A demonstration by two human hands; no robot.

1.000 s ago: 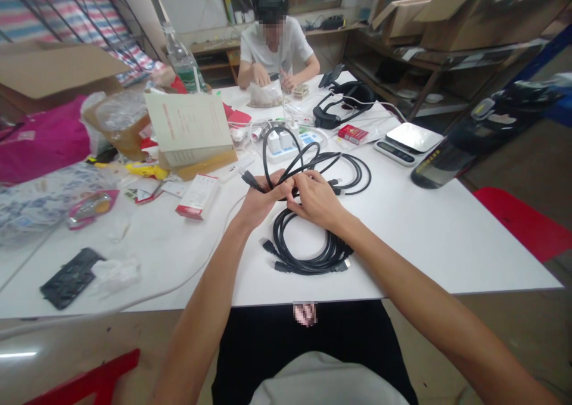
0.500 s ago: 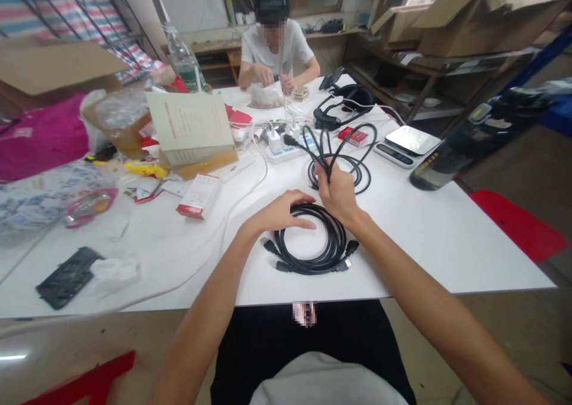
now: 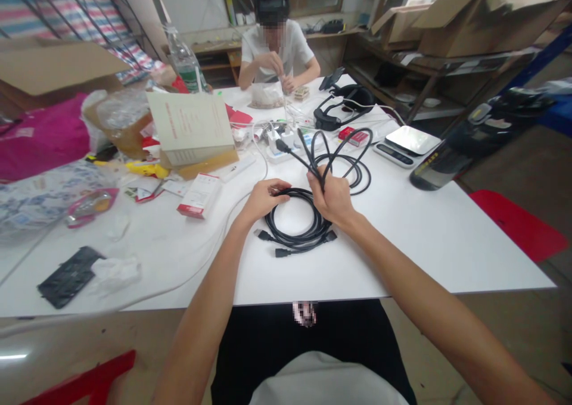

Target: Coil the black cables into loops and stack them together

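A coil of black cables lies on the white table in front of me, with several plugs along its near side. My left hand grips its upper left edge between thumb and fingers. My right hand is closed around a looped black cable, whose loops stand up above the fist and whose plug points left. The right hand's underside overlaps the coil's right edge. Behind that hand another black cable loop rests on the table; whether it joins the held cable I cannot tell.
Beyond the cables are a white power strip, a red box, a headset and a kitchen scale. A dark bottle stands at right. On the left are a small white-red box and clutter. Another person sits opposite.
The coil has moved up and left with my left hand, which has closed on its edge. My right hand has come slightly lower and left with the looped cable.
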